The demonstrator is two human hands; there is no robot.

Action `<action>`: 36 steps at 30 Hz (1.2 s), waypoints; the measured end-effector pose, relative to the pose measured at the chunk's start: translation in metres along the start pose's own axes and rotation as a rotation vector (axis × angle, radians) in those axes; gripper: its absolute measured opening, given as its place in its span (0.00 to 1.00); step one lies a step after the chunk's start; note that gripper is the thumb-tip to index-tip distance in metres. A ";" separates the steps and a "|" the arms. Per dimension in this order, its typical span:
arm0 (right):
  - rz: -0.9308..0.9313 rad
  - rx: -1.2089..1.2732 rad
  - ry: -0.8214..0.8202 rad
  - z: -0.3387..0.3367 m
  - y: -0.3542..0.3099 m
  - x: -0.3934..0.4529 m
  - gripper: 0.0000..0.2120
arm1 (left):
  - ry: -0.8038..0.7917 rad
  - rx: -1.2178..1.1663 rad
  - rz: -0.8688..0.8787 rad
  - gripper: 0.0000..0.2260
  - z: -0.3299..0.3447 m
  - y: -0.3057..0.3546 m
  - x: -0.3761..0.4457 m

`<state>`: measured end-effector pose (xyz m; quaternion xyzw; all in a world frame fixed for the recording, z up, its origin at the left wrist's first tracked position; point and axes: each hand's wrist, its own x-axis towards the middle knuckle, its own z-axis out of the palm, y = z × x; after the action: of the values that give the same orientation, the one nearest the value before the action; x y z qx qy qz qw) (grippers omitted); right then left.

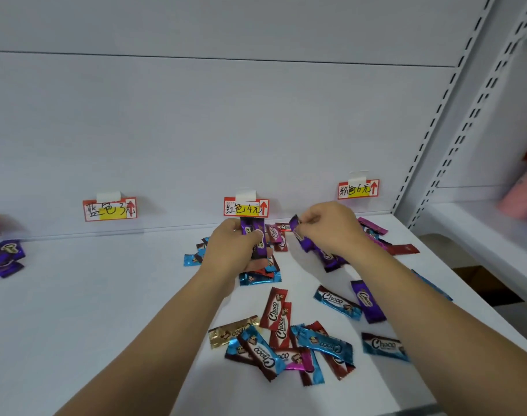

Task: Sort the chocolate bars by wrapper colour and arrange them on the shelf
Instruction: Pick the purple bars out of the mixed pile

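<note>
Left hand (230, 246) fingers grip purple bars (257, 235); right hand (331, 228) fingers pinch purple bar (296, 228); shelf (106, 280) left bare.

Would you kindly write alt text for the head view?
Both hands hold purple chocolate bars above a white shelf: the left hand grips several, the right hand pinches one. Mixed bars lie scattered below; price labels line the back wall.
</note>
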<state>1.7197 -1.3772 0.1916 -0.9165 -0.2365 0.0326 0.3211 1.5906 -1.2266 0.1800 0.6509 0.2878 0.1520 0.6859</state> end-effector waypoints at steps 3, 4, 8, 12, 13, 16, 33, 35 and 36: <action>0.061 0.364 -0.057 -0.023 -0.007 -0.023 0.03 | -0.115 -0.082 0.010 0.06 0.017 0.004 -0.010; 0.061 0.399 -0.105 -0.027 -0.009 -0.030 0.04 | -0.161 -0.110 0.015 0.08 0.024 0.006 -0.015; 0.029 0.317 0.013 -0.035 0.006 -0.035 0.09 | -0.228 -0.114 0.076 0.05 0.047 0.007 -0.028; -0.026 -0.160 0.060 -0.038 0.036 -0.040 0.08 | -0.162 -0.100 0.044 0.08 0.047 0.002 -0.030; -0.031 -0.240 0.020 -0.032 0.040 -0.042 0.08 | -0.152 -0.100 0.036 0.09 0.044 0.001 -0.029; -0.031 -0.525 -0.042 -0.010 0.041 -0.047 0.14 | -0.141 -0.093 -0.002 0.12 0.037 -0.002 -0.030; 0.013 -0.284 -0.147 0.001 -0.001 -0.065 0.10 | 0.038 -0.138 -0.003 0.12 -0.014 -0.012 -0.048; -0.046 -0.145 -0.054 -0.001 -0.021 -0.076 0.10 | 0.082 -0.161 0.023 0.11 -0.027 -0.013 -0.054; -0.072 -0.067 -0.027 -0.001 -0.034 -0.082 0.09 | 0.105 -0.171 0.036 0.11 -0.036 -0.014 -0.057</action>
<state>1.6335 -1.3918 0.2049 -0.9170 -0.2749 0.0255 0.2879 1.5221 -1.2328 0.1784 0.5861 0.2976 0.2221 0.7201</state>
